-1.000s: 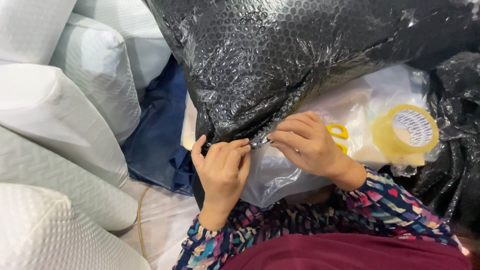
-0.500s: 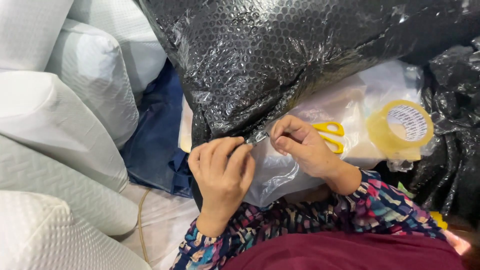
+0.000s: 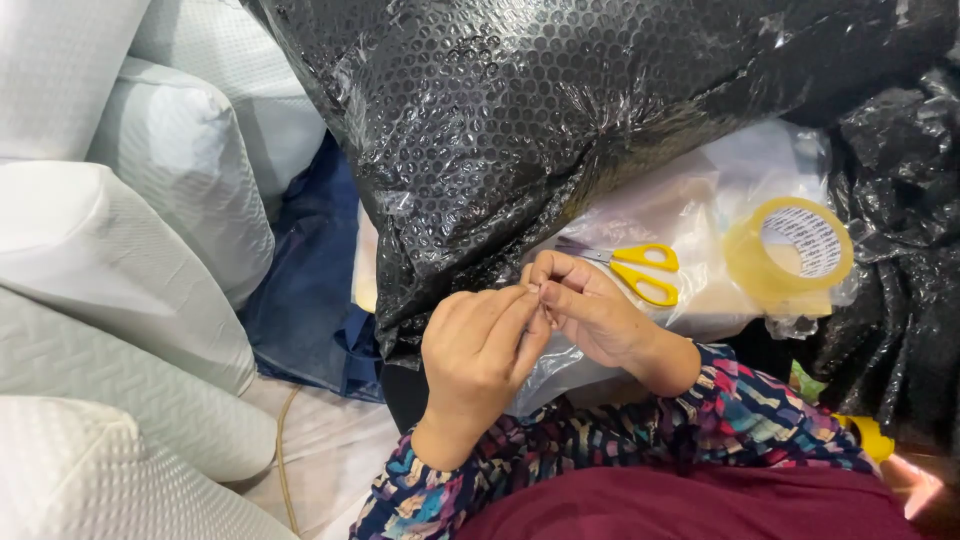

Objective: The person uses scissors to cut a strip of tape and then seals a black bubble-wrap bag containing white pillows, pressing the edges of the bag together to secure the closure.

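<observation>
Nearest the camera, a maroon garment point(image 3: 690, 505) fills the bottom edge, with two patterned multicoloured sleeves point(image 3: 640, 440) rising from it. Two hands meet just below the lower edge of the black bubble wrap point(image 3: 520, 130), the landmark here. The left hand point(image 3: 480, 350) has its fingers curled inward, fingertips pinched together at the wrap's edge; the right hand point(image 3: 590, 310) is also bent shut, its fingertips pressed against those of the left. Something small seems pinched between them, but what it is cannot be told. The hands touch each other and sit against clear plastic sheeting point(image 3: 690, 210) that spreads out from under the wrap's lower right edge.

On that sheeting, just right of the hands and below the wrap, lies one pair of scissors point(image 3: 635, 268) with yellow handles. Further right, near the wrap's lower right corner, lies one roll of yellowish tape point(image 3: 790, 255), flat on its side. More crumpled black plastic point(image 3: 900, 270) hangs right of the tape.

Left of the wrap, a dark blue cloth point(image 3: 310, 270) lies on the floor. Beyond it, at least five white quilted cushions point(image 3: 120, 250) are stacked, well apart from the hands.
</observation>
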